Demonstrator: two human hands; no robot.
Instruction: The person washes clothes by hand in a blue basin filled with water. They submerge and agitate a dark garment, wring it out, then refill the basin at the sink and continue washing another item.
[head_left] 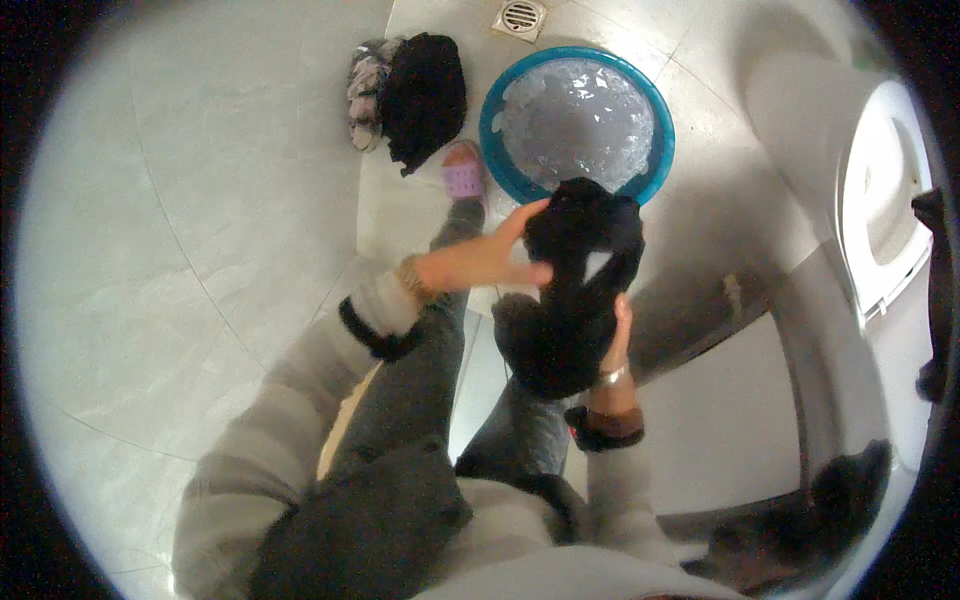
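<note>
A bundled black garment (575, 320), with a small white patch showing through, is held up in front of me just on my side of the basin. My left hand (470, 264) grips its left side, the fingers slightly blurred. Around its lower right edge, my right hand (618, 342) is closed, with most of the fingers hidden behind the cloth. Beyond the garment stands a round teal basin (494, 165) of greyish, shiny water, some foam along its edge. The garment's upper end overlaps the near rim in view; whether they touch I cannot tell.
Black clothing (427, 95) and a patterned pinkish-grey cloth (366, 92) lie at the far left. A floor drain (520, 17) is behind the basin. The white toilet (880, 200) stands at the right. My foot in a purple slipper (463, 180) is left of the basin.
</note>
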